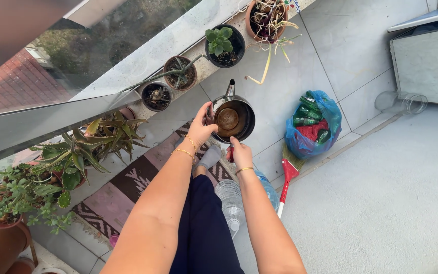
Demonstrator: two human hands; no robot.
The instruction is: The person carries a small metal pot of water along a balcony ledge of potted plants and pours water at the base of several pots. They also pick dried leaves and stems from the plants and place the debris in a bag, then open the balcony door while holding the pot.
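A small stainless-steel kettle with a narrow spout (231, 117) is held above the balcony floor (381, 193). The left hand (201, 127) is closed on its rim, the right hand (240, 152) on its red handle. Rigid, smooth metal is judged light and slippery; the handle grips best.

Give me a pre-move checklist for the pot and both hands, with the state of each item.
1. Left hand on the rim of the pot: ok.
2. Right hand on the pot's red handle: ok.
3. Pot upright, opening facing up: ok.
4. Pot contents: brownish inside; liquid or residue, cannot tell.
5. Spout turned toward the row of potted plants at the glass railing: ok.
6. Footing: plastic bottles and a broom lie close by the legs: not ok.
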